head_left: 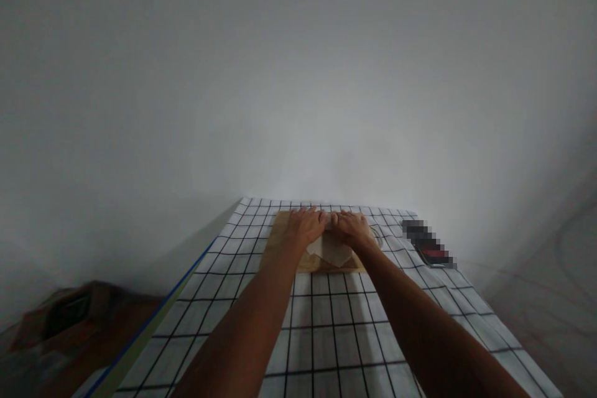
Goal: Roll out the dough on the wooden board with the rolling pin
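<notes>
While the left hand (305, 227) is pressing flat, the right hand (353, 228) is pressing too (fingers spread) on pale paper (329, 251), centre frame.

Left hand (305, 226) and right hand (353, 227) pressed flat, arms outstretched

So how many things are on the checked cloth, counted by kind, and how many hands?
Hands: 2, the left hand and the right hand, both flat on the paper
Wooden board: 1
Pale sheet of paper: 1
Dark blurred thing at the right: 1
Checked cloth: 1
Total: 6
</notes>
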Demonstrator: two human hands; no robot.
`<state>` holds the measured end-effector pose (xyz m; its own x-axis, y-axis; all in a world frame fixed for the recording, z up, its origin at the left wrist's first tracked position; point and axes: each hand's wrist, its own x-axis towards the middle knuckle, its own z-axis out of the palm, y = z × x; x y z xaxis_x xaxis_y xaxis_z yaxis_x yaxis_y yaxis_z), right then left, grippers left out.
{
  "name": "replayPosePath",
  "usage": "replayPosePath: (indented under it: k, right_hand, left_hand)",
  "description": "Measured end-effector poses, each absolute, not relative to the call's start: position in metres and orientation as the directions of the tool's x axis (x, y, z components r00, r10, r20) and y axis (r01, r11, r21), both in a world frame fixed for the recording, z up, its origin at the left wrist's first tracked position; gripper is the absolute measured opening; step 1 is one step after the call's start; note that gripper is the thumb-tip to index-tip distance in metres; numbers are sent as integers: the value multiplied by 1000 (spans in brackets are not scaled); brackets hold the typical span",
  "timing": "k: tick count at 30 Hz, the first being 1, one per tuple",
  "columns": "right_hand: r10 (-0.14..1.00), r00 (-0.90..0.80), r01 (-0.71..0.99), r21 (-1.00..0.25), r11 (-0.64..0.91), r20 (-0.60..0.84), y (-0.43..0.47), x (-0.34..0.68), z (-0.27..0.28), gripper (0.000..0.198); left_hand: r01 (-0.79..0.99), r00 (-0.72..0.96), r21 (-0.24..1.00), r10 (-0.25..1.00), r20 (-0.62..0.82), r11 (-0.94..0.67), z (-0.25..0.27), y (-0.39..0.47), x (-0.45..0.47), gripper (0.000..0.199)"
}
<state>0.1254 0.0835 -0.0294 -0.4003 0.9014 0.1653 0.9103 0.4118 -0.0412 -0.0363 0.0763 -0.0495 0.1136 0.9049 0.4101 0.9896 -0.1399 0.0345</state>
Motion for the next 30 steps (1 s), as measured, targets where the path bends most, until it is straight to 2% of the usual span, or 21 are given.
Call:
replayPosePath:
  k: [13, 23, 30]
  right_hand:
    - [938, -298, 949, -53, 312, 180, 148, 115, -35, 43]
    - [933, -264, 951, -94, 293, 244, 110, 117, -33, 41]
    - [935, -229, 951, -141, 274, 272, 79, 113, -37, 46]
  left_hand:
    - [993, 99, 10, 868, 486, -119, -53, 136, -40, 31]
    - [989, 129, 4, 865, 485, -150, -53, 106, -39, 30]
    - [988, 100, 50, 855, 509, -145, -56, 68, -38, 38]
